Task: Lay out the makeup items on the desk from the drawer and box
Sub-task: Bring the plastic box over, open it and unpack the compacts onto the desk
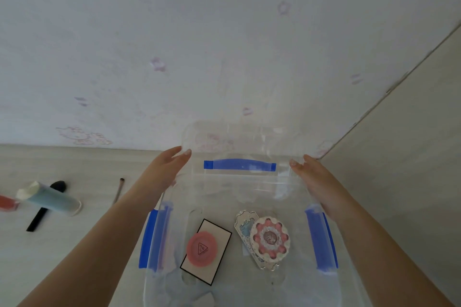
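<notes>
Far left of the left hand [163, 169], four items lie on the pale wood desk [74, 244]: one orange-red tube [7, 203] at the frame edge, one teal squeeze tube with a white cap [51, 198], one black-handled makeup brush [46, 207] and one thin silver-handled brush [118, 190]. Both hands hold the clear plastic lid with a blue handle [239, 165] tilted up, fingers fairly straight and narrowly pinching its side edges. Below the grip, inside the clear plastic storage box with two blue side latches [321, 239], lie one round pink compact [202, 248] on one white black-edged rectangular case [219, 233], and one round flower-patterned compact [270, 238] on one ornate silver-edged palette [245, 225]. The right hand [316, 177] grips the lid's right edge.
</notes>
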Tool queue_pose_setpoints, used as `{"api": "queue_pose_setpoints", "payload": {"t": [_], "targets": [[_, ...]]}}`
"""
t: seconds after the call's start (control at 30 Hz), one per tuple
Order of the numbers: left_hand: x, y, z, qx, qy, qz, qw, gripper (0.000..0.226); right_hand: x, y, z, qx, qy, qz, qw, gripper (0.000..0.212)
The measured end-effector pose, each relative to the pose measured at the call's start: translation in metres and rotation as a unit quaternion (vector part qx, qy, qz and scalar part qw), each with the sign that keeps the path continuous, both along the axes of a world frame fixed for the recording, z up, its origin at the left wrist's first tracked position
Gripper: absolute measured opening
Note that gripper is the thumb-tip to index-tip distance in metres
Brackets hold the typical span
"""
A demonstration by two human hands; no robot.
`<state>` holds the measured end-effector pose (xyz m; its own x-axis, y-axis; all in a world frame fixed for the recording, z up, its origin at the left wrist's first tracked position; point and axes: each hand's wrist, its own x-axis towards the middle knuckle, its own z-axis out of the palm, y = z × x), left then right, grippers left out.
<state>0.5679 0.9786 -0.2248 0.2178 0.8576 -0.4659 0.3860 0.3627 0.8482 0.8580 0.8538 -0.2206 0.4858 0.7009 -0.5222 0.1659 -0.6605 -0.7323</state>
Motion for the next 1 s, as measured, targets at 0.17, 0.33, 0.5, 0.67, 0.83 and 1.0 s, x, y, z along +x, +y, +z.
{"api": "queue_pose_setpoints", "payload": {"t": [0.17,0.33,0.5,0.67,0.83,1.0], "targets": [[0.002,-0.014,0.016,0.202,0.115,-0.023,0.972,0.049,-0.014,-0.016,0.013,0.127,-0.12,0.001,0.985,0.061],[0.004,-0.062,0.043,0.459,0.079,-0.134,0.875,0.027,-0.045,-0.046,0.035,0.329,-0.305,0.114,0.886,0.033],[0.012,-0.098,0.026,0.357,0.201,-0.399,0.821,0.047,-0.071,-0.062,0.027,0.17,-0.342,0.347,0.856,0.049],[0.018,-0.106,-0.007,0.277,0.372,-0.506,0.727,0.046,-0.086,-0.061,0.022,0.154,-0.417,0.407,0.798,0.054],[0.021,-0.112,-0.022,0.253,0.479,-0.528,0.654,0.03,-0.092,-0.064,-0.004,0.059,-0.403,0.457,0.791,0.057],[0.026,-0.113,-0.022,0.216,0.519,-0.541,0.626,0.038,-0.093,-0.065,-0.03,-0.145,-0.436,0.512,0.726,0.086]]}}
